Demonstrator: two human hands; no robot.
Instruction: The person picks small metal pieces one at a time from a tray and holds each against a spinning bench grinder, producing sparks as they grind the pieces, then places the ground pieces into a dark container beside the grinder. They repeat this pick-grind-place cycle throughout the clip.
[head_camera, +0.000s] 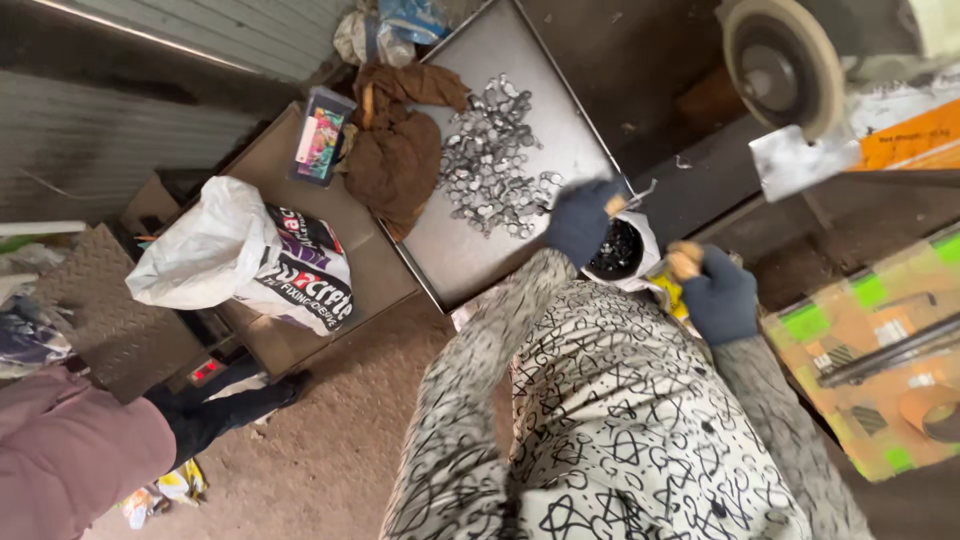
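Gloves on both hands: left hand (580, 220) pinched a small metal piece (640, 192) just above the white tub (620, 250); right hand (720, 295) curled around a brownish lump (684, 260) beside that tub. Thick gloves risked fumbling the piece, I reckoned, or tipping the tub.

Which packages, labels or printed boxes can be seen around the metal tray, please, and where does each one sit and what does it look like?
White plastic sack: lies left of the metal tray on a brown surface, crumpled, with a black and purple printed panel.
Small colourful box: stands beyond the sack, dark with pink, green and yellow print.
Cardboard box: far right, brown with green squares.
Orange and white label: top right, beside the grinding wheel.
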